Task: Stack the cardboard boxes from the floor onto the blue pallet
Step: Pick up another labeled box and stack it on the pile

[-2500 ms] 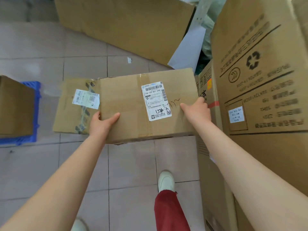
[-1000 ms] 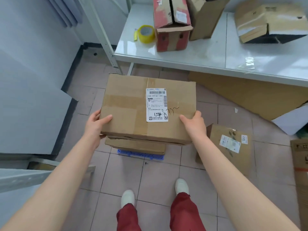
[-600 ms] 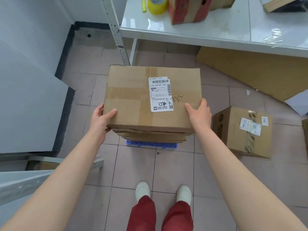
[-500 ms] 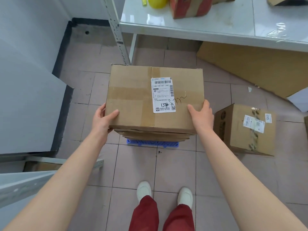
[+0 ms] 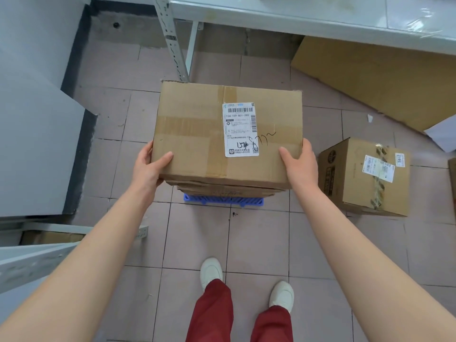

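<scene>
Centre of the frame: a cardboard box (image 5: 197, 134) w/ a white shipping label (image 5: 240, 129) on top was gripped at both ends. Left hand (image 5: 148, 166) clasped the box's left end, thumb on the top face, fingers wrapped down the side. Right hand (image 5: 299, 164) did likewise on the right end, thumb on top near the label. Box sat directly over another box (image 5: 227, 191) that lay on the blue pallet (image 5: 223, 201); only the pallet's near edge showed below them. Whether the held box already rested on the lower one or hung just above it couldn't be told. Right of centre, a smaller box (image 5: 365, 176) w/ its own label and tape stood on the tiled floor (image 5: 259, 243), near the pallet but apart from it. Upper right, a flat cardboard sheet (image 5: 377, 80) leaned under a white tabletop (image 5: 296, 16). Bottom centre, two white shoes and red trouser legs (image 5: 217, 312) pointed toward the pallet. Grey panels filled the left side.
</scene>
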